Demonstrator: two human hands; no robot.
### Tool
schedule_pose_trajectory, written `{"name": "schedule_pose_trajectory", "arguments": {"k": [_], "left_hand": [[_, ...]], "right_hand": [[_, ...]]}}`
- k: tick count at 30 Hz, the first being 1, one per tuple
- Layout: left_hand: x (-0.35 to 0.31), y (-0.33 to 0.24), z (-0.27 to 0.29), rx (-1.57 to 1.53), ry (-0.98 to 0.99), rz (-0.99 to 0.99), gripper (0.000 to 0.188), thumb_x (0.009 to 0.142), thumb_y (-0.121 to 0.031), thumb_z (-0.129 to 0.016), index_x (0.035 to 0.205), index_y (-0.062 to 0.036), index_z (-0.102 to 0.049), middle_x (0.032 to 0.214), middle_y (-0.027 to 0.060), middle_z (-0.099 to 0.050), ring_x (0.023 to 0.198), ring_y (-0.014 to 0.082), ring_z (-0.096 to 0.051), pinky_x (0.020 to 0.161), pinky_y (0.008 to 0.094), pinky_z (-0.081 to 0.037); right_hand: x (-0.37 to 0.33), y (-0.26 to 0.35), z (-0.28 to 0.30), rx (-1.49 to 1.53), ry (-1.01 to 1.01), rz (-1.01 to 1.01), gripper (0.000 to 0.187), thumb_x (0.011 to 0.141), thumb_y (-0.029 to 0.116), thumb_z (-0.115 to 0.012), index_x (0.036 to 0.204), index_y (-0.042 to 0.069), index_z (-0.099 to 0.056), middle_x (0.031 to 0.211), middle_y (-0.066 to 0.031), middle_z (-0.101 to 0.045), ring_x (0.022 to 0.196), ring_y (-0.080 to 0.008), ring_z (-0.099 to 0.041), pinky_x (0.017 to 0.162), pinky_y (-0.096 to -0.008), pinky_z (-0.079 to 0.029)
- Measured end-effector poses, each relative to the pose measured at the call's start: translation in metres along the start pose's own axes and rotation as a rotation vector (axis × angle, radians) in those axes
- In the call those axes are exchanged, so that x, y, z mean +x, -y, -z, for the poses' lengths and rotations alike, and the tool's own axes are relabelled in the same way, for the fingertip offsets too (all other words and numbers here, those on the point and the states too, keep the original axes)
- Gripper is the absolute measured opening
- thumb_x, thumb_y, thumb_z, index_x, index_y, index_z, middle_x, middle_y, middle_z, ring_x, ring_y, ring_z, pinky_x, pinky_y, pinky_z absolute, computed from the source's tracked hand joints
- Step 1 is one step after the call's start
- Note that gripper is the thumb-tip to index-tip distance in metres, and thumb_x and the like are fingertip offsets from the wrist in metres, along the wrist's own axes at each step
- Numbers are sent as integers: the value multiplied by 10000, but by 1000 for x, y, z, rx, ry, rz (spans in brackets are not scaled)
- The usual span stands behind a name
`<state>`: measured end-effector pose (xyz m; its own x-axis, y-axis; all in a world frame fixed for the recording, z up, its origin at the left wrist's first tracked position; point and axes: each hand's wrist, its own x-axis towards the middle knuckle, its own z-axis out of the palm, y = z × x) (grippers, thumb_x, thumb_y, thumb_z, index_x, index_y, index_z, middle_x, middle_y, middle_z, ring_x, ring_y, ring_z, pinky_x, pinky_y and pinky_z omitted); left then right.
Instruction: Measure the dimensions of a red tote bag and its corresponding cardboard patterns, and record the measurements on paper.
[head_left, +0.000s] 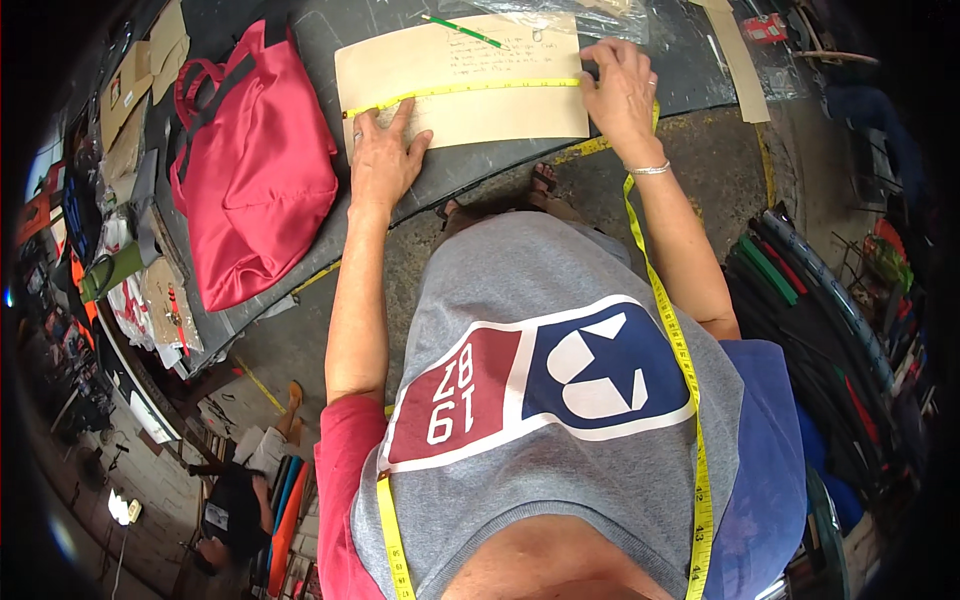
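The left hand (385, 155), fingers spread, presses the yellow tape measure (480, 87) across the beige rectangular card (505, 118) on the dark grey worktop (455, 165); the right hand (622, 98) curls over the tape at the card's right edge, grip impossible to tell.

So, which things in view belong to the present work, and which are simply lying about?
Seemingly in use:
yellow tape measure, laid across the tan sheet
tan sheet, left hand on it, right hand at its right edge
perhaps the green pencil, lying over the sheet's far edge

Apparently lying about:
red bag, left of the sheet
clear plastic
tan strip
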<state>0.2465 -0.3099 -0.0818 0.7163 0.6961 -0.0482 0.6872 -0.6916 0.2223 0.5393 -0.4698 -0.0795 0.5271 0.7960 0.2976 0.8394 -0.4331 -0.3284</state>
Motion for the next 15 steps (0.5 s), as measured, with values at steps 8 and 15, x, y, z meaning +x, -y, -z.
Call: {"name": "schedule_pose_trajectory", "arguments": {"k": [8,15], "left_hand": [[0,0,-2,-4,-3,4,584,969,-447,-649,1476,-174,-550,1340,316,-481,1243,466,-546,1033,497,-486],[-1,1,-4,-9,-12,8,576,974,-450,-641,1476,-185,-550,1350,305,-474,1241,464,-549,1035,500,-486]], "right_hand": [[15,72,-60,559,298,176,342,888,179,-740,1220,116,-683,1199,-131,-599,1086,-310,-643,974,-403,-519],[18,94,-70,416,468,95,455,863,221,-774,1303,156,-679,1278,-135,-555,1158,-318,-628,1020,-411,-506]]}}
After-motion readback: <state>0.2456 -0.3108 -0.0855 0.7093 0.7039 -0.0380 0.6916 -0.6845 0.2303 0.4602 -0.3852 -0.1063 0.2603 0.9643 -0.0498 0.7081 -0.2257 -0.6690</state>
